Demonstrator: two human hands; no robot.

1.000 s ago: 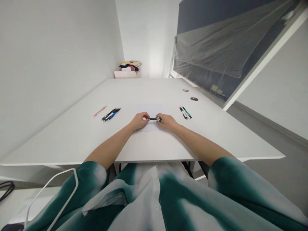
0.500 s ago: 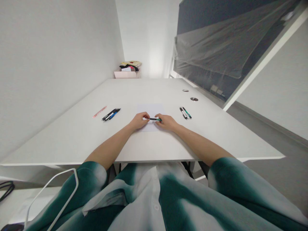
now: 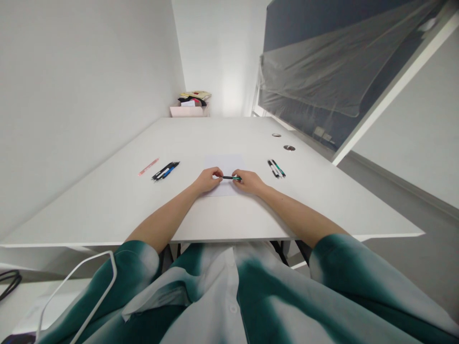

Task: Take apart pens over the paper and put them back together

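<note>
On the smooth white tabletop (image 3: 107, 210), left to right: a slim pink pen (image 3: 148, 166), a bundle of black and blue pens (image 3: 165, 170), then the left hand (image 3: 208, 180) and right hand (image 3: 250, 182), grips closed on a slender green-and-black pen (image 3: 231, 177) above a thin paper sheet (image 3: 225, 163), and a pair of black-and-green pens (image 3: 276, 168). Hardly anything differs from the earlier frame.

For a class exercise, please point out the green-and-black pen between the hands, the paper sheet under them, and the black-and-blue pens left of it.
Green-and-black pen (image 3: 231, 177): head view, on its barrel.
Paper sheet (image 3: 224, 163): head view, on its bare far part.
Black-and-blue pens (image 3: 165, 170): head view, on the middle of the group.
</note>
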